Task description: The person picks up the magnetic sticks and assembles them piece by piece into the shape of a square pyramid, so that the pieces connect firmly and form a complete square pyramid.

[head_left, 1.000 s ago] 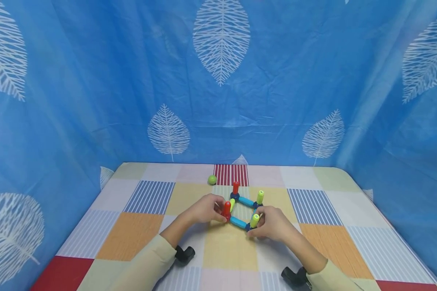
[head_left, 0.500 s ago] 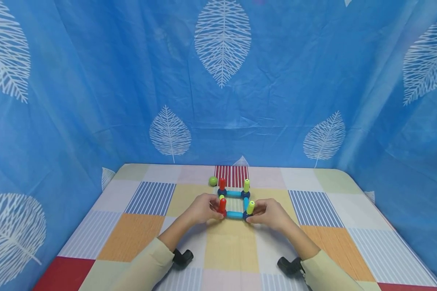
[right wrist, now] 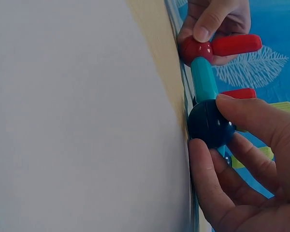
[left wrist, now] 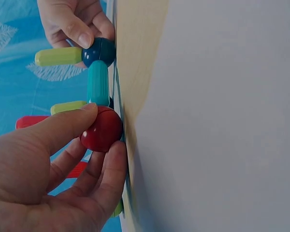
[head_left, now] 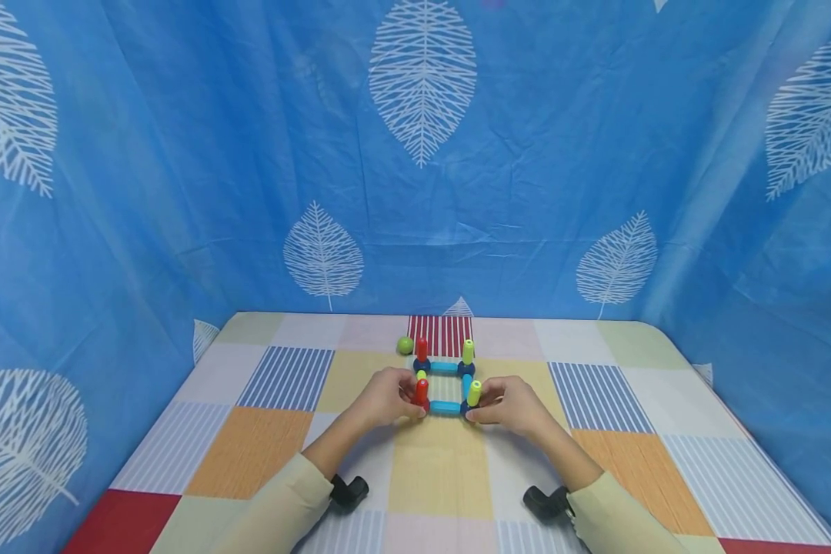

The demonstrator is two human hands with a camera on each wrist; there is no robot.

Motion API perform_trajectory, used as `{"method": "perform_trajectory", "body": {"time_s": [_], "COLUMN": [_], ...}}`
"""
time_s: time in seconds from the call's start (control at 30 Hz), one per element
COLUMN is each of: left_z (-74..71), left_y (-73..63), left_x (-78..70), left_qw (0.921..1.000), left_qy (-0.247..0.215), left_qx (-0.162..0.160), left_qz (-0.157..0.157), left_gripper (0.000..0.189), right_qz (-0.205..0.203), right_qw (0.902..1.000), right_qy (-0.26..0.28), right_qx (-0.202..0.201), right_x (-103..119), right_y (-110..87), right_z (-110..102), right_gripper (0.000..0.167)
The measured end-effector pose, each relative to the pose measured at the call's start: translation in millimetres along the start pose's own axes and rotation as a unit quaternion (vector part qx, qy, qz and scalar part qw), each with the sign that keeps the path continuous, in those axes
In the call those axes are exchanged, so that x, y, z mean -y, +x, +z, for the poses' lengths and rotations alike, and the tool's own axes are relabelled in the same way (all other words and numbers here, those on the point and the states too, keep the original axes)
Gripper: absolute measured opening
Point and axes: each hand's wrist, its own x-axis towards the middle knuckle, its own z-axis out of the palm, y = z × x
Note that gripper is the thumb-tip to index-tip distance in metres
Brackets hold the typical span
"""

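A square frame of rods and balls rests on the patterned cloth, with upright red and yellow-green rods at its corners. My left hand (head_left: 386, 396) pinches the red ball (left wrist: 102, 129) at the near left corner, below a red rod (head_left: 422, 391). At the near right corner my right hand (head_left: 512, 405) pinches a dark blue ball (right wrist: 210, 123), below a yellow-green rod (head_left: 474, 392). A light blue rod (head_left: 445, 408) joins these two balls. The far corners carry a red rod (head_left: 422, 349) and a yellow-green rod (head_left: 468, 352) on dark blue balls.
A green ball (head_left: 405, 345) lies just behind the frame's far left corner. The checked cloth (head_left: 443, 477) covers the table, and a blue curtain (head_left: 526, 154) with white leaves stands behind and at both sides.
The frame has turned from a slant to square with me, and its right side has shifted left. My right hand moved slightly left and now pinches the near right ball.
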Motion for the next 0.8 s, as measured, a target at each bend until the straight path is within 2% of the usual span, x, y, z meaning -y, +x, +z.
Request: {"method": "perform_trajectory", "body": {"time_s": [0.13, 0.3, 0.43, 0.63, 0.8], "left_z": [-0.2, -2.1, -6.9, -10.9, -7.9], "left_y": [0.9, 0.0, -4.0, -7.3, -4.8], "left_x": [2.4, 2.8, 0.4, 1.1, 2.4], "left_qw": [0.9999, 0.9999, 0.9997, 0.9964, 0.9944], "left_qy": [0.0, -0.002, -0.017, -0.064, -0.079], "left_qx": [0.004, 0.008, -0.007, -0.028, -0.029], "left_qz": [0.015, 0.012, 0.013, 0.047, 0.064], "left_gripper": [0.024, 0.023, 0.022, 0.017, 0.015], "right_qz": [0.003, 0.005, -0.023, -0.09, -0.095], "right_qw": [0.9999, 0.9997, 0.9987, 0.9929, 0.9917], "right_qy": [0.01, 0.025, 0.043, 0.073, 0.079], "right_qx": [-0.001, 0.005, -0.015, -0.028, -0.035], "right_x": [1.0, 3.3, 5.0, 4.7, 6.2], "right_y": [0.0, -1.8, -3.8, -3.6, -0.7], "right_z": [-0.1, -2.7, -8.6, -14.4, -9.6], "right_gripper": [0.024, 0.025, 0.029, 0.027, 0.028]}}
